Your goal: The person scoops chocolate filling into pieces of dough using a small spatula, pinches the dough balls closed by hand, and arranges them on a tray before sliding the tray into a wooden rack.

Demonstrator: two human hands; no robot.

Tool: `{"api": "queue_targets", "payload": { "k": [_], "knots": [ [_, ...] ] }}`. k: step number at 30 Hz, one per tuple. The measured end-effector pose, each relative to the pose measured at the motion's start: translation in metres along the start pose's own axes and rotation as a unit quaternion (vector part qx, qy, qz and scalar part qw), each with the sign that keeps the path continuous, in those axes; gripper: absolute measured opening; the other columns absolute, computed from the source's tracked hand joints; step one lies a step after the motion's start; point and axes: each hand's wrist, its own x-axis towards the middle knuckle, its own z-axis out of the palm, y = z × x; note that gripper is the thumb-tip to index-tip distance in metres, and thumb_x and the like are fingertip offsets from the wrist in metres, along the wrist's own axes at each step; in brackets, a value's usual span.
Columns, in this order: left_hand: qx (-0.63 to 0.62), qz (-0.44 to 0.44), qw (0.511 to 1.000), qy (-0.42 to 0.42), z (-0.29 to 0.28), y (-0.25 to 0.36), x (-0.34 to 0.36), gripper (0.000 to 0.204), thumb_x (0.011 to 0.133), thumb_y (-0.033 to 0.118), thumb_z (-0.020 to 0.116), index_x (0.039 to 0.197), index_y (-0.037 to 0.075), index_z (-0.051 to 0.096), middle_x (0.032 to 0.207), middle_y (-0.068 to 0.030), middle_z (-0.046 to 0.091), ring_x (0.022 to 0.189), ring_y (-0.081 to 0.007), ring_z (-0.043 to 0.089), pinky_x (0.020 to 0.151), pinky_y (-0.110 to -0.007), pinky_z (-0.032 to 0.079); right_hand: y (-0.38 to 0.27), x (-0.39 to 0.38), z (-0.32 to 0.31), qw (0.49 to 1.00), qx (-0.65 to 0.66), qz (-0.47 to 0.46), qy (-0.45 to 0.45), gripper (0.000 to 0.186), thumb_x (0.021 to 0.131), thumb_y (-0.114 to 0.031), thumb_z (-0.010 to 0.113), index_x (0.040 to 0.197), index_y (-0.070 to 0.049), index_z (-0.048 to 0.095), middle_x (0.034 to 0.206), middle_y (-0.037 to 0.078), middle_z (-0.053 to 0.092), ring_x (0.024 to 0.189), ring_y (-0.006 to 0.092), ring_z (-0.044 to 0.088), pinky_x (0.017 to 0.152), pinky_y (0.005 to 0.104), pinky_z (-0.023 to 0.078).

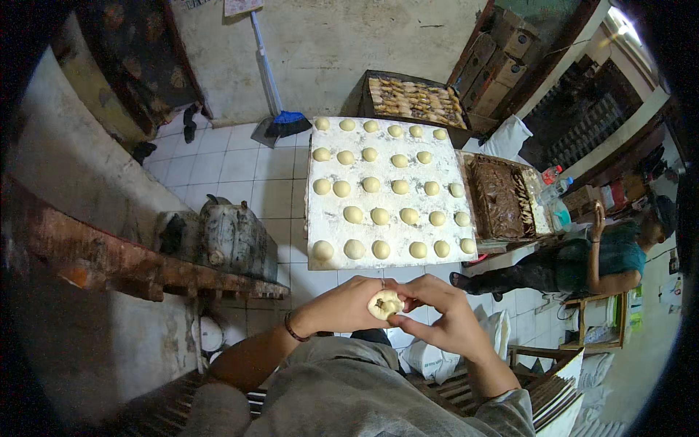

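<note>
Close in front of my body, my left hand cups a pale piece of dough whose opening shows a dark filling inside. From the other side, my right hand pinches the dough's rim between thumb and fingers. Just beyond both hands lies a floured white board. Rows of round dough balls sit on it, spaced apart, with gaps in a few rows.
To the board's right stands a tray of brown filling; behind it, a dark tray of baked-looking pieces. A co-worker is at the right. A broom leans on the wall; a dirty metal drum stands left.
</note>
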Motion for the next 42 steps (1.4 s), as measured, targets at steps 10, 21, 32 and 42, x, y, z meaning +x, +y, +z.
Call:
{"api": "queue_targets", "payload": {
  "k": [10, 21, 32, 42],
  "knots": [
    [0.073, 0.027, 0.994, 0.079, 0.019, 0.002, -0.005, 0.042, 0.082, 0.019, 0.083, 0.110, -0.003, 0.061, 0.098, -0.0257, 0.072, 0.098, -0.0432, 0.072, 0.082, -0.047, 0.055, 0.001, -0.011, 0.021, 0.998, -0.054, -0.028, 0.030, 0.018, 0.091, -0.002, 0.078, 0.109, 0.002, 0.075, 0.100, 0.013, 0.072, 0.093, 0.0197, 0.072, 0.081, 0.0318, 0.059],
    [0.100, 0.073, 0.959, 0.254, 0.047, -0.006, 0.000, 0.040, 0.080, 0.002, 0.080, 0.112, 0.003, 0.056, 0.103, -0.0196, 0.066, 0.095, -0.0426, 0.070, 0.078, -0.047, 0.056, 0.003, -0.017, 0.039, 0.985, -0.076, -0.022, 0.152, 0.016, 0.087, -0.001, 0.082, 0.102, 0.001, 0.077, 0.091, 0.011, 0.070, 0.079, 0.0186, 0.068, 0.074, 0.0313, 0.056],
    [0.107, 0.126, 0.931, 0.326, 0.060, -0.015, 0.001, 0.061, 0.082, 0.003, 0.082, 0.132, 0.004, 0.048, 0.117, -0.0188, 0.062, 0.107, -0.0405, 0.068, 0.091, -0.047, 0.057, 0.025, -0.015, 0.052, 0.977, -0.057, -0.010, 0.203, 0.013, 0.091, -0.003, 0.080, 0.102, 0.003, 0.075, 0.100, 0.014, 0.073, 0.090, 0.0199, 0.073, 0.081, 0.0314, 0.060],
    [0.007, -0.001, 0.997, 0.078, 0.044, -0.021, -0.011, 0.050, 0.082, 0.012, 0.083, 0.122, 0.001, 0.055, 0.103, -0.0196, 0.073, 0.099, -0.0336, 0.075, 0.085, -0.041, 0.057, 0.028, -0.034, 0.034, 0.995, -0.074, -0.009, 0.074, 0.021, 0.088, -0.005, 0.082, 0.107, 0.001, 0.076, 0.096, 0.014, 0.074, 0.081, 0.0213, 0.073, 0.073, 0.0324, 0.058]
  ]
}}
